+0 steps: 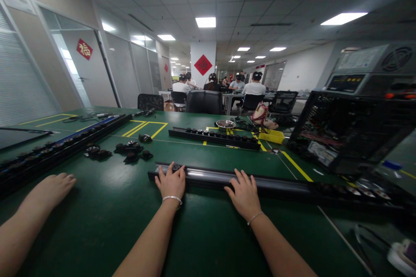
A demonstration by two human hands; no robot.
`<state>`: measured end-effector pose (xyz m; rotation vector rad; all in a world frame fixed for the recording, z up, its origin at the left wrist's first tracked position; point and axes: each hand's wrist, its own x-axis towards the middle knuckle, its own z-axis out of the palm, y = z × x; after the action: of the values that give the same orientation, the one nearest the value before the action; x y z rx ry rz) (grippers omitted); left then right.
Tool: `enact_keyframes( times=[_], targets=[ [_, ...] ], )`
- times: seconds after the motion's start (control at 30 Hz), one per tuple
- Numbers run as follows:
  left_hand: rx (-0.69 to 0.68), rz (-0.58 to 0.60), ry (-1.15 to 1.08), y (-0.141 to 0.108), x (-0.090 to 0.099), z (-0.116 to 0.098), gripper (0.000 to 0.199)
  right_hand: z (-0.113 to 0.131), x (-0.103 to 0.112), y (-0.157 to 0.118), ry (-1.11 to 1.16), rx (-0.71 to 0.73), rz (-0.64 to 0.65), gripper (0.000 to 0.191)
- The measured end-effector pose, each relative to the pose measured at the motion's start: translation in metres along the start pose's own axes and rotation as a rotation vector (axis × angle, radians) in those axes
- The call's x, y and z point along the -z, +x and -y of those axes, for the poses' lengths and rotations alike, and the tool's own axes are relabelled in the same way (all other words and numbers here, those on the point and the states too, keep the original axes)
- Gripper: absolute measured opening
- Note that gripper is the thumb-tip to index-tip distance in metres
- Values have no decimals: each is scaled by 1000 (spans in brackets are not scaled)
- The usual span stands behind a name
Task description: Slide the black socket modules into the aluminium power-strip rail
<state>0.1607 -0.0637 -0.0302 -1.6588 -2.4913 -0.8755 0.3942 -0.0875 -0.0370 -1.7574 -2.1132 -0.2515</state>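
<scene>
The half-open left hand [170, 180] is touching a small black part [177, 167], grip unclear, while the loosely open right hand [244, 192] is apparently steadying the rail [206, 175].

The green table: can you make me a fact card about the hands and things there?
Left hand: on the long black rail, by a small black part
Right hand: on the same rail, farther right
Another person's hand: at far left, off that rail
Beyond the rail: metal bowl, yellow tray, shorter rail
Right side: open computer case
</scene>
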Motion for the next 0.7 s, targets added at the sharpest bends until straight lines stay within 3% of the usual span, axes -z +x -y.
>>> enact_keyframes(
  times=[0.7],
  targets=[
    [118,-46,-16,14,4,14,37,1,3,-1,-5,-1,9,28]
  ],
)
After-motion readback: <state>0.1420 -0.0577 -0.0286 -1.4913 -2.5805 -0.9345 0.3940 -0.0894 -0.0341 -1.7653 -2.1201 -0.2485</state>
